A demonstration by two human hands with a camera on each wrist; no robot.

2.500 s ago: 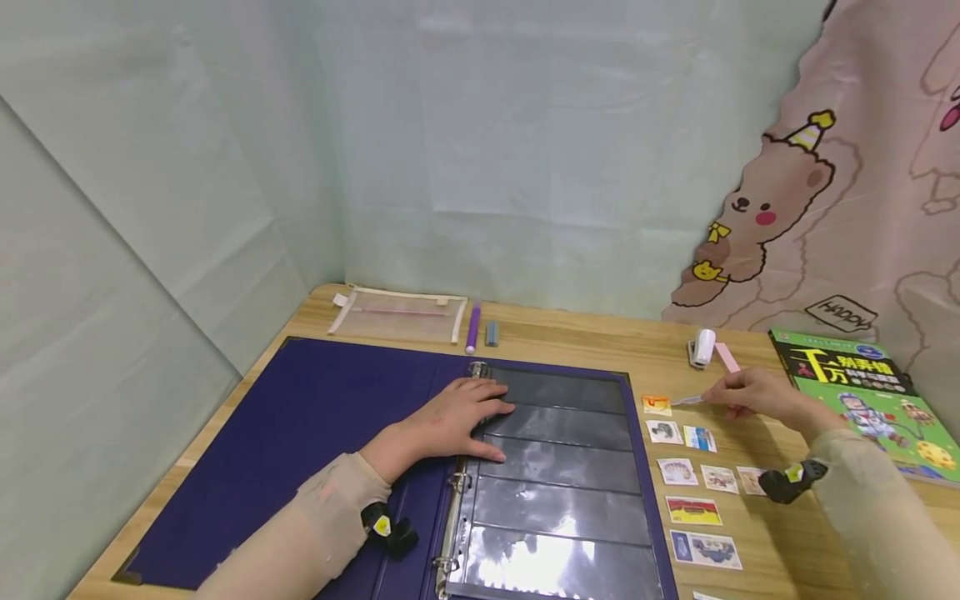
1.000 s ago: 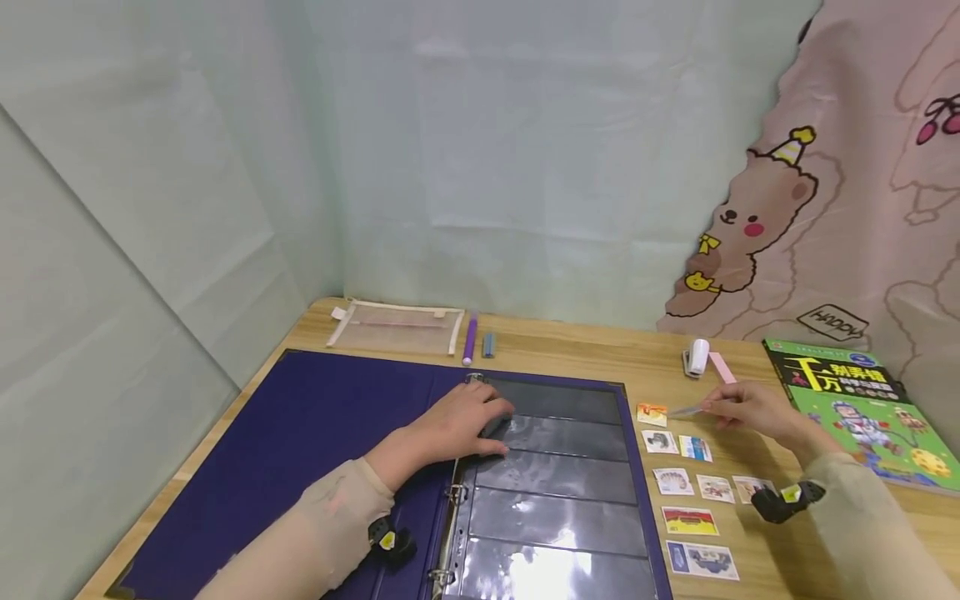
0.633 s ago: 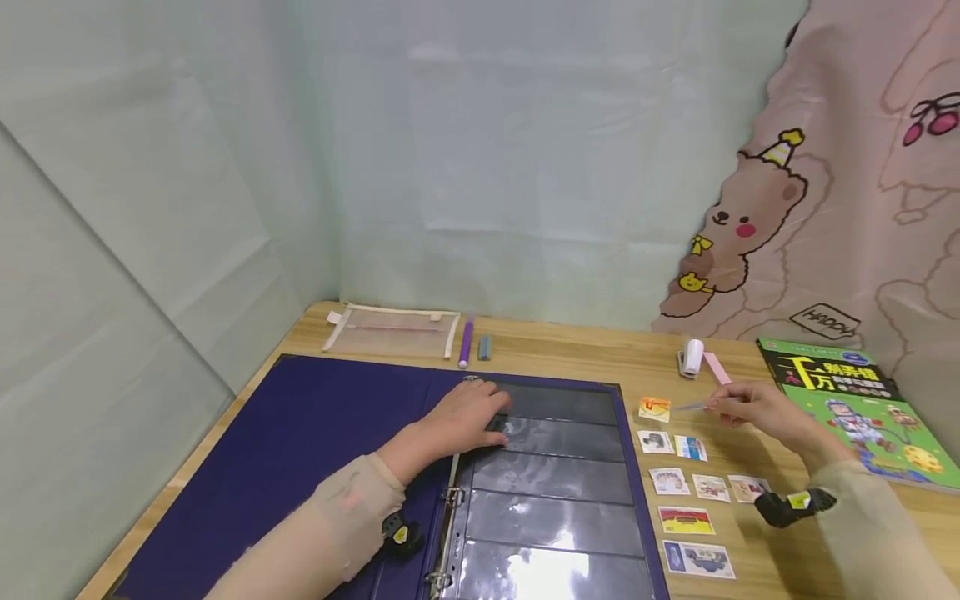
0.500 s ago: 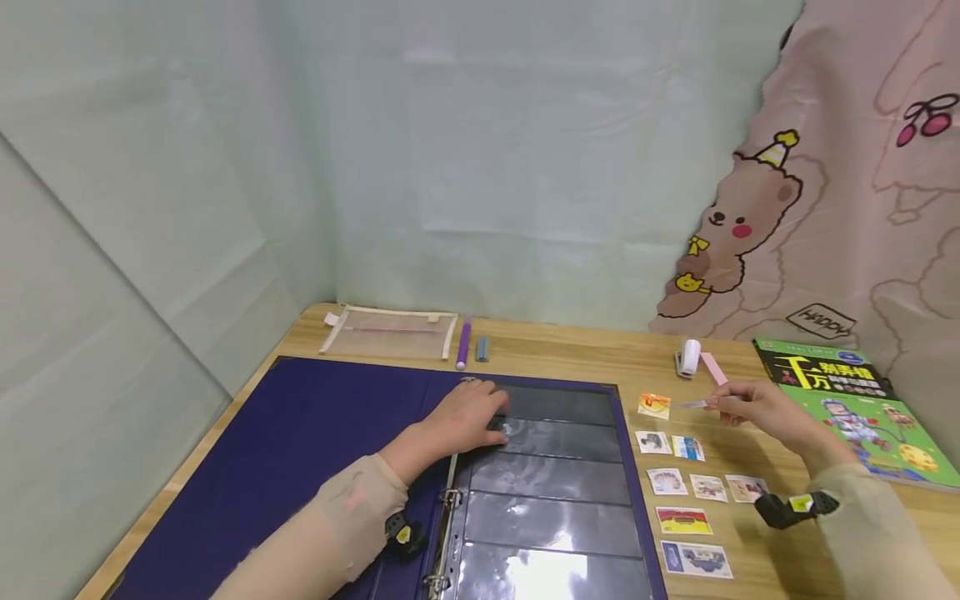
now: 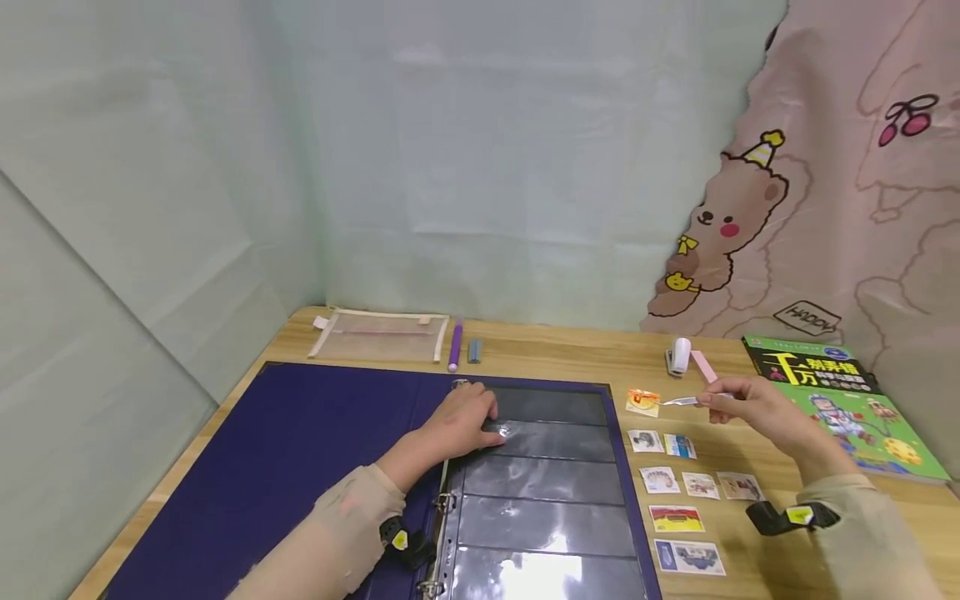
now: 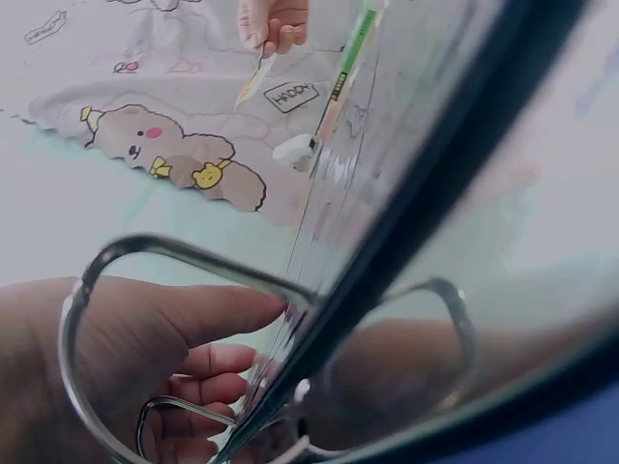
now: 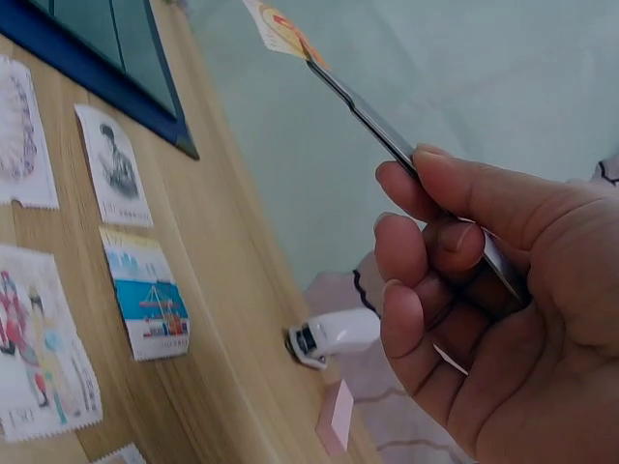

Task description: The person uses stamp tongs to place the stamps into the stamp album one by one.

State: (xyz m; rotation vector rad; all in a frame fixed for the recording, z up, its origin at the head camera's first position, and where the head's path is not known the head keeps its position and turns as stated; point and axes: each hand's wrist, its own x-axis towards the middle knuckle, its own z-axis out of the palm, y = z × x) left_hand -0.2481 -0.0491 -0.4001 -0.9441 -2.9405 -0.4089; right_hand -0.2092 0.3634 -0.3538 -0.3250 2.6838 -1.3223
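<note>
Your right hand point(image 5: 750, 408) pinches a slim pair of silver metal tweezers point(image 7: 372, 126) between thumb and fingers, and the tips hold a small orange, yellow and white paper stamp point(image 7: 279, 29) raised off the pale wooden table point(image 5: 570, 343), just beside the upper right corner of the navy-blue ring binder point(image 5: 300, 442). Your left hand point(image 5: 459, 421) rests on the dark, clear-pocketed plastic page point(image 5: 547, 479) near the top metal ring point(image 5: 460, 383), its thumb spread away from the gently bent fingers. Below the raised stamp you have a black-and-white portrait stamp point(image 7: 114, 169) next to a blue harbour stamp point(image 7: 150, 295), and nearer you lies a wide red-and-yellow stamp point(image 5: 677, 519). Beyond your right hand sit a small white stapler point(image 5: 678, 357), a pink rectangular block point(image 5: 703, 367) and a green-and-black paperback book point(image 5: 847, 408)
</note>
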